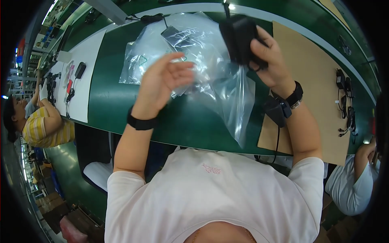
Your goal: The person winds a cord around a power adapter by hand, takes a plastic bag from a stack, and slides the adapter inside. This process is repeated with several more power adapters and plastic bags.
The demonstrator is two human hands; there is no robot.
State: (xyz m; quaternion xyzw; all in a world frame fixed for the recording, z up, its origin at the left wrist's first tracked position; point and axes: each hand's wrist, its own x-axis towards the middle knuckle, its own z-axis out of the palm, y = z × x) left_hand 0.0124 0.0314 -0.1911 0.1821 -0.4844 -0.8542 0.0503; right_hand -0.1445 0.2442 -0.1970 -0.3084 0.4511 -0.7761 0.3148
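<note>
While the worktop (109, 97) spans the upper half of the frame, brown cardboard (308, 81) covers its right part, perhaps as padding for what lies there. Clear bags (227, 95) overlap across the upper centre, seemingly left spread between the hands so that either can reach them. Near the cardboard's outer edge, corded adapters (343, 91) lie in a column, probably to stop their cords tangling.

At upper centre-right, the right hand (270, 58) has its grip clamped on a black adapter (239, 40), partly blurred and raised over the bags, likely to clear the loose film. Its thumb presses the near side, and the forearm rises from the lower right, leaning inward.

The left hand (166, 81), left of centre, has its grip apart and visibly empty, fingers pointing right; whether it touches the film, I cannot tell. Black bands (141, 120) circle both wrists.
</note>
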